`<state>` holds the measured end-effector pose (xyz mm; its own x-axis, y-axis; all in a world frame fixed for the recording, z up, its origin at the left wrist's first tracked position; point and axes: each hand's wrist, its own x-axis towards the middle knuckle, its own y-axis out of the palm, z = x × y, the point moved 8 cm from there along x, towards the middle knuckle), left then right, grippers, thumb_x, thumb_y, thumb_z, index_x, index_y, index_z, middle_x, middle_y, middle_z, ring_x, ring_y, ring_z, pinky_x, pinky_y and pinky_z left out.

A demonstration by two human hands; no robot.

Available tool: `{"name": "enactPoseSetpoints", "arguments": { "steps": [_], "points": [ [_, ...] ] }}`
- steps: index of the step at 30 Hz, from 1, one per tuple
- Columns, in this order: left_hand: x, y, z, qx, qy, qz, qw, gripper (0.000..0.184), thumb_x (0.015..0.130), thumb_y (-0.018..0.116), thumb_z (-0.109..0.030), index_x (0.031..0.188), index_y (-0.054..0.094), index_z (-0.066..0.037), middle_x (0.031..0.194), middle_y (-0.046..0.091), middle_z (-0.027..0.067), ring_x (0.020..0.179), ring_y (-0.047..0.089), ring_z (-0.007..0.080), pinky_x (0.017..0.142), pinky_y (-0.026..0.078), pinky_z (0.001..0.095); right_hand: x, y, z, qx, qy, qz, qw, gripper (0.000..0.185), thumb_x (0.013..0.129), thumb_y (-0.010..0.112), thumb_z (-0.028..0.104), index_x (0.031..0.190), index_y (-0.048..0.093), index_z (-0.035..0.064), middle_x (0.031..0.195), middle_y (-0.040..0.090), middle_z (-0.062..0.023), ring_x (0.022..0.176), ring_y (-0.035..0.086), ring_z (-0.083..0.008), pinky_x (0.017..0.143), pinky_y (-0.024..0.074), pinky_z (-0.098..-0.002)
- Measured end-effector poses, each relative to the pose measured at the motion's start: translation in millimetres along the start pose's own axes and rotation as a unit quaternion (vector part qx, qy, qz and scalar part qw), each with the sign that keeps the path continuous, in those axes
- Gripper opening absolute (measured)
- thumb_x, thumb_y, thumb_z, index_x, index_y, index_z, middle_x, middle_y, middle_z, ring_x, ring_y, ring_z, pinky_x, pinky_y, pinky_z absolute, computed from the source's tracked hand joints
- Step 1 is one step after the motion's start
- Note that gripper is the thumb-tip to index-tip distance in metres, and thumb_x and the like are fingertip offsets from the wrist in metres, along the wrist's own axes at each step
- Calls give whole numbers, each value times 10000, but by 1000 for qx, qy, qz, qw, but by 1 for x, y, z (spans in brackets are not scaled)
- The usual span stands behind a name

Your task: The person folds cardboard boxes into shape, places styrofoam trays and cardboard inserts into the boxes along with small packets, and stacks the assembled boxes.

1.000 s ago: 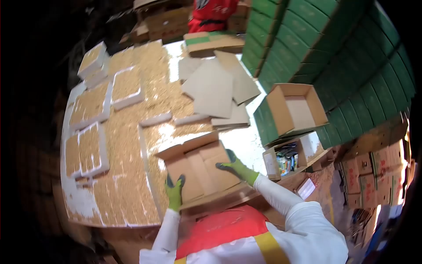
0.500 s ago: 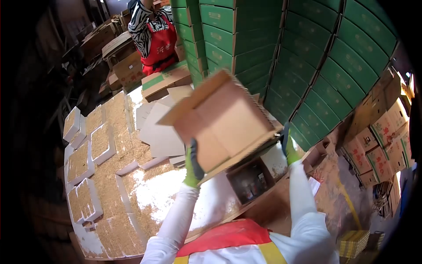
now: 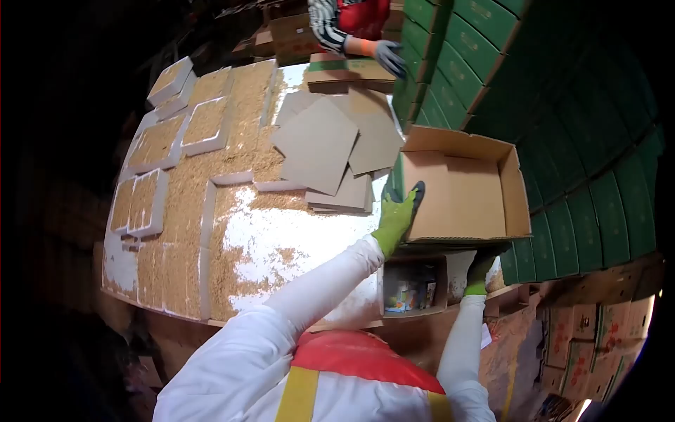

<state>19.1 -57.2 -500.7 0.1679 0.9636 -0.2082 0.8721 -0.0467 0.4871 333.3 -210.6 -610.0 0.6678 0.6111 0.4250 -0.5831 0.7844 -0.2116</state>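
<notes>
An open carton [image 3: 457, 197], tan inside and green outside, stands at the right of the table, beside the green stacks. My left hand [image 3: 399, 214], in a green glove with dark fingers, grips its left wall, thumb over the edge. My right hand [image 3: 481, 271] reaches to the carton's near side, its fingers in shadow and partly hidden below the edge. Below the carton, a small box [image 3: 415, 287] with colourful packets sits at the table's front edge. Grey cardboard sheets [image 3: 320, 144] lie in a loose pile left of the carton.
Crumbly tan material [image 3: 176, 211] and white-walled trays [image 3: 205, 126] cover the table's left side. Green boxes [image 3: 467, 67] are stacked high behind. Across the table, a co-worker's gloved hand [image 3: 389, 58] is beside a flat carton [image 3: 348, 72]. Printed cartons [image 3: 583, 352] stand at lower right.
The carton has gone from the table's front, through the air, to the right beside the green stacks, with both my hands on it. The co-worker's gloved hand has come into view.
</notes>
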Motion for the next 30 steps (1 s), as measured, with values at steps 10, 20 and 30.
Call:
{"name": "enactPoseSetpoints", "arguments": {
  "steps": [10,20,30],
  "points": [
    [-158,-290,-28,214,-39,-107,970,402,949,617,-301,1252,604,-36,1103,679,44,976,606,154,876,487,298,-108,34,265,-98,-93,-15,991,512,1028,440,350,1429,336,50,1373,448,-130,1218,470,-253,988,403,-342],
    [-463,-483,-25,194,40,-546,814,332,894,675,-220,1170,634,-41,1085,659,146,994,626,291,870,497,361,-437,322,266,23,237,709,664,563,966,587,236,1457,358,82,1361,484,-123,1182,523,-239,958,445,-394],
    [-702,-287,174,-51,-45,-933,354,309,866,658,-249,1107,657,-55,1056,683,158,968,652,325,871,498,398,-645,316,426,216,-309,901,214,437,936,587,45,1346,467,-47,1299,571,-151,1156,568,-233,994,441,-322]
  ]
}}
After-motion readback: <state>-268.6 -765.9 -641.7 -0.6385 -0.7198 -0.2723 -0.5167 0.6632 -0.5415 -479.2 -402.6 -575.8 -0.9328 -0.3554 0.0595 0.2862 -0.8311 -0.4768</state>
